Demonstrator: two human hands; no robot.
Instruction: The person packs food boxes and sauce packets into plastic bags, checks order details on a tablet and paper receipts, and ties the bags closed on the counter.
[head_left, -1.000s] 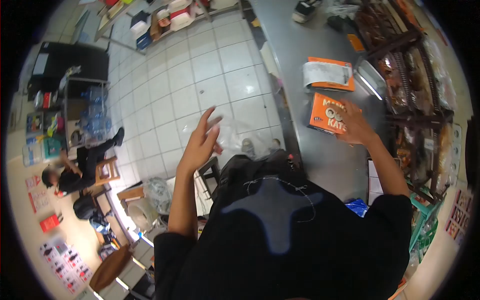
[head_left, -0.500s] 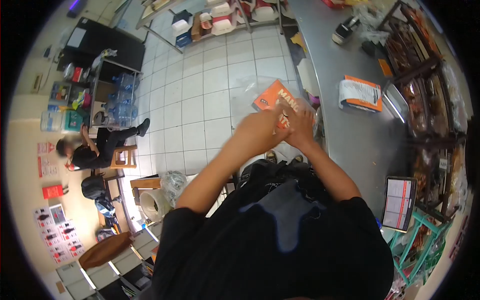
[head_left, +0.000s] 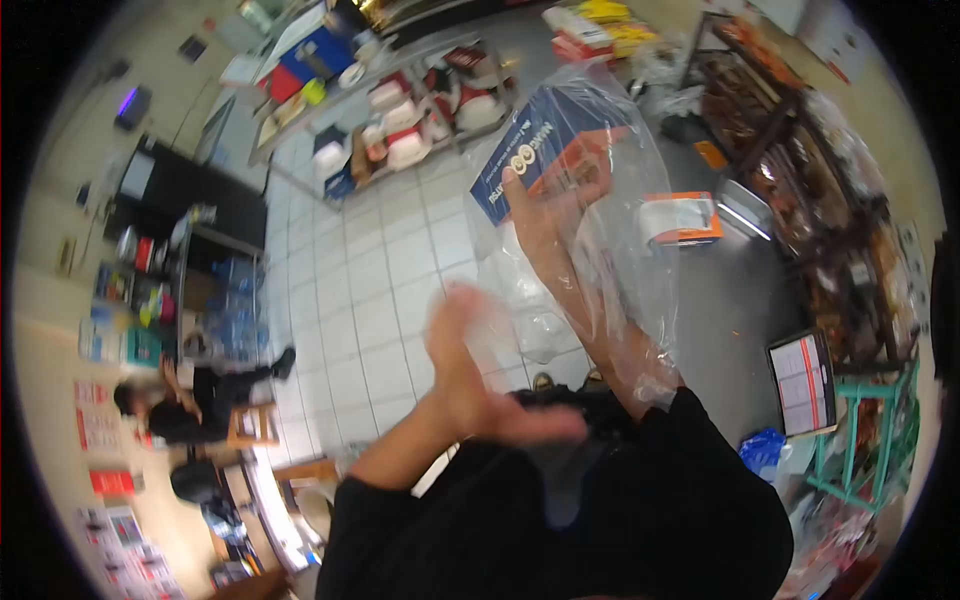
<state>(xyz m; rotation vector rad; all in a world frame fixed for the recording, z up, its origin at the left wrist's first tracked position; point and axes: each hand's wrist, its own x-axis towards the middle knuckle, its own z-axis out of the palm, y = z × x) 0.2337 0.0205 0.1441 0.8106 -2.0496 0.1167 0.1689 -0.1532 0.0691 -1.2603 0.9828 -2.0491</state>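
My right hand (head_left: 550, 205) is inside a clear plastic bag (head_left: 640, 240) and grips a box (head_left: 540, 150) whose blue side faces me, with an orange side at the right. The bag hangs around the box and down over my right forearm. Lower and to the left, my left hand (head_left: 465, 370) is blurred by motion, its thumb and fingers spread wide, holding nothing. Its palm is apart from the box. On the metal table, right of the bag, lies an orange box with a white paper (head_left: 682, 218) on it.
The metal table (head_left: 720, 300) runs along the right, beside a rack of packaged goods (head_left: 780, 170). A tablet-like screen (head_left: 802, 385) stands at its near end. A person in black (head_left: 190, 410) sits at the far left. A shelf with boxes (head_left: 400, 130) is ahead.
The box has gone from the table into the clear bag and been raised, now showing its blue side. My left hand has come off it and moved down and left.
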